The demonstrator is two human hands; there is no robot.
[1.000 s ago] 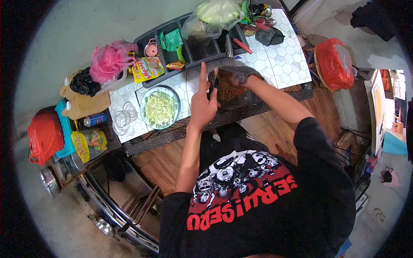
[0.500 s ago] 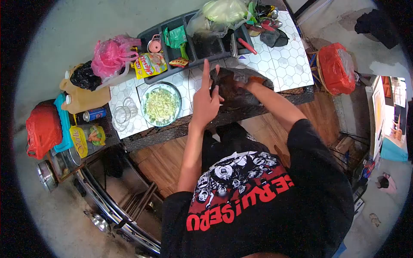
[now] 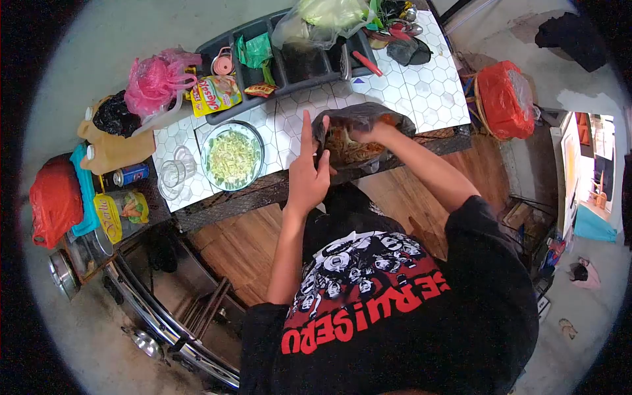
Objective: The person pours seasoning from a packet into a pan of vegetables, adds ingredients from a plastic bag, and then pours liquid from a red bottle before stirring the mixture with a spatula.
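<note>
A dark plastic bag lies at the front edge of the tiled table, its mouth open toward me. Orange and pale, stringy contents show inside; I cannot make out their kind. My left hand grips the bag's left rim, with the index finger pointing up. My right hand reaches into the bag, and its fingers are hidden there. To the left of the bag stands a glass bowl of chopped pale-green vegetable.
A grey compartment tray with packets runs along the back, a bag of cabbage on it. Clear glasses stand left of the bowl. A red-handled knife rests at the tray's right end. A stove is at lower left.
The view has shifted slightly. The bag's mouth is wider and more of its contents show. My right hand is still in the bag, and my left hand stays at its rim.
</note>
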